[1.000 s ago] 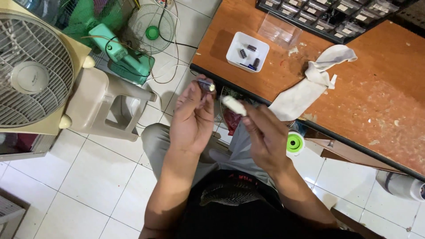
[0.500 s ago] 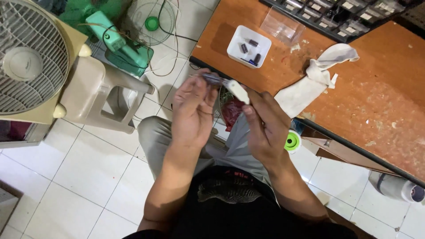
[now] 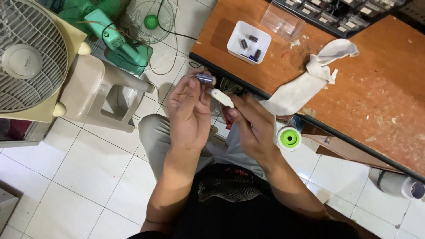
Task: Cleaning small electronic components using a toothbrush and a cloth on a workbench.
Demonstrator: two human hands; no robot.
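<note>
**A:** ok so what's hard to read here? the left hand (image 3: 189, 108) is curled with its back to the camera, so the palm and most of the grip are hidden; all I get is a small grey cylinder (image 3: 205, 79) poking out at the fingertips, pinched there; a thin wire seems to run off its left side, too fine to be sure.

**B:** yeah same; right hand (image 3: 252, 126) is closed round a white tool (image 3: 220, 97), but only the pale flat end sticks out past the fingers, rest is buried in the fist; can't tell what kind of tool it is; its tip sits just beside the cylinder, touching or not I can't say.

**A:** both hands are up over the lap, right at the edge of the wooden table (image 3: 376, 93); something red and dark hangs under that edge behind the hands, mostly covered.

**B:** going outward: white cloth (image 3: 305, 84) draped on the table near the right hand; a white tray (image 3: 234, 44) further up with a few small dark cylinders in it; a green-and-white round thing (image 3: 288, 137) just beside the right wrist, cut off by it.

**A:** left side there's a beige plastic stool (image 3: 95, 90) on the tiles, and a fan grille (image 3: 26, 53) cropped by the frame.
</note>
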